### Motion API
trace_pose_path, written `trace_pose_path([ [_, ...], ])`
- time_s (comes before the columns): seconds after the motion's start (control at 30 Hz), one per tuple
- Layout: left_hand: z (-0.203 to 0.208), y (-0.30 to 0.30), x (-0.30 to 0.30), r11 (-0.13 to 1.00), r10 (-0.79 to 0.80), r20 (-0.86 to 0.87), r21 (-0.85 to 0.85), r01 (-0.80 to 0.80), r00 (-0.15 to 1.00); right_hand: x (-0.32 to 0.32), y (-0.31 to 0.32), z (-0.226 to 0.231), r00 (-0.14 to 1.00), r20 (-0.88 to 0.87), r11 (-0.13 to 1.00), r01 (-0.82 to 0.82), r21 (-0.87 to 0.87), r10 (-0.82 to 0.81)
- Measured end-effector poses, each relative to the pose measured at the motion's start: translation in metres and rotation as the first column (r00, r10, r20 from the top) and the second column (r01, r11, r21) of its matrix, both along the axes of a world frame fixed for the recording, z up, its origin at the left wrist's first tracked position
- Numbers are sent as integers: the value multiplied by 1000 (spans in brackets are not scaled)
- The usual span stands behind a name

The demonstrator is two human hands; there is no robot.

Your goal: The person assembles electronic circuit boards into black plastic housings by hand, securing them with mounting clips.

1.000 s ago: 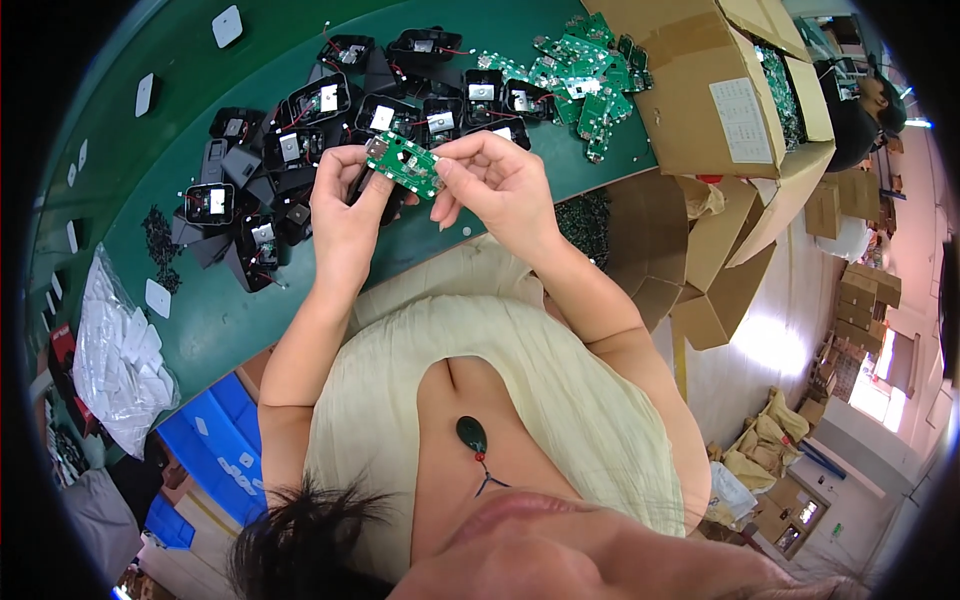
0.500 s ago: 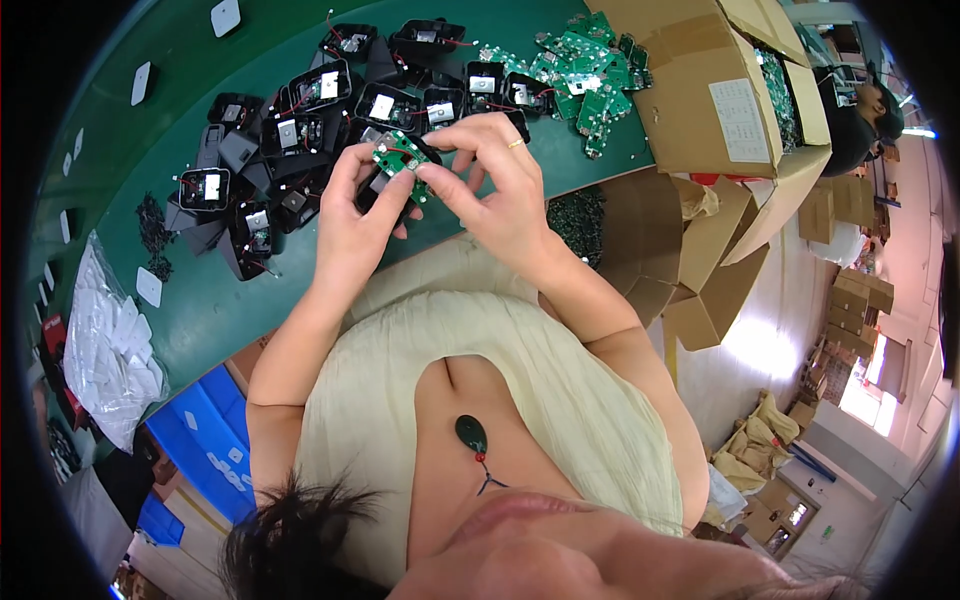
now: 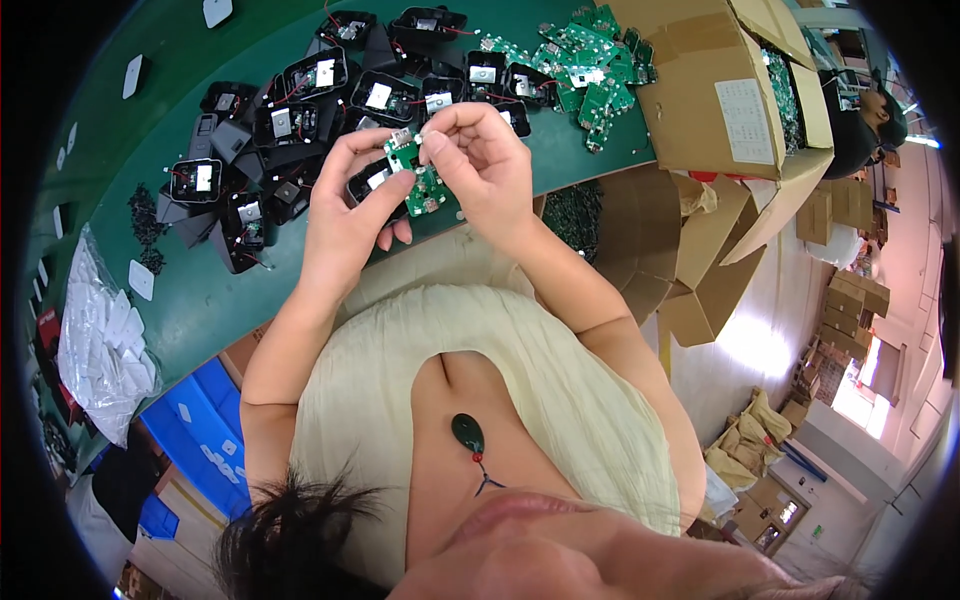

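My left hand [image 3: 345,205] grips a green circuit board [image 3: 427,192] by its left side, with the thumb lying across it. A silver metal socket [image 3: 401,138] sits at the board's far end. Behind the left fingers shows part of an open black plastic case [image 3: 372,182]; whether that hand holds it too, I cannot tell. My right hand [image 3: 487,175] pinches thumb and index finger together at the board's upper right edge. A tiny whitish bit shows at those fingertips, too small to name for sure. More open black cases [image 3: 283,125] with circuit parts and red wires lie just beyond both hands.
Loose green circuit boards [image 3: 590,75] are piled on the green table [image 3: 200,325], beside a large cardboard box [image 3: 695,85]. An open carton [image 3: 640,235] stands at the table's right edge. Left are small black parts [image 3: 147,225], a clear bag [image 3: 100,345] and a blue bin [image 3: 195,430].
The board has turned in my left hand and its socket end now points away. My right thumb has moved from the board's middle to its upper right edge.
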State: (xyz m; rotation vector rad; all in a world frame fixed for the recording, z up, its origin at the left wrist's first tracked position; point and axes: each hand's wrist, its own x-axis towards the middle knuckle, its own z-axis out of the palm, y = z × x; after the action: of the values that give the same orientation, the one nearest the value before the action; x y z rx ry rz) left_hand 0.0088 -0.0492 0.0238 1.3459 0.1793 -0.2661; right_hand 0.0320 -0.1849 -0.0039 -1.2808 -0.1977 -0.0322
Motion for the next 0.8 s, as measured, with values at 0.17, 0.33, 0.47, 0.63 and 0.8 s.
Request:
trace_pose_path([
  [0.17, -4, 4, 0, 998, 58, 24, 25, -59, 998, 5, -1, -1, 979, 203, 971, 38, -235, 11],
  [0.33, 1, 7, 0, 991, 73, 83, 102, -81, 994, 8, -7, -3, 955, 280, 949, -4, -316, 97],
  [0.47, -2, 6, 1, 993, 59, 120, 99, -71, 991, 9, -5, 3, 917, 393, 929, 89, -360, 65],
  [0.63, -2, 6, 2, 990, 52, 117, 125, -66, 992, 9, 2, 8, 914, 406, 925, 158, -345, -5],
  [0.8, -2, 3, 1, 988, 42, 123, 144, -59, 992, 13, 4, 5, 846, 534, 885, 247, -394, 1],
])
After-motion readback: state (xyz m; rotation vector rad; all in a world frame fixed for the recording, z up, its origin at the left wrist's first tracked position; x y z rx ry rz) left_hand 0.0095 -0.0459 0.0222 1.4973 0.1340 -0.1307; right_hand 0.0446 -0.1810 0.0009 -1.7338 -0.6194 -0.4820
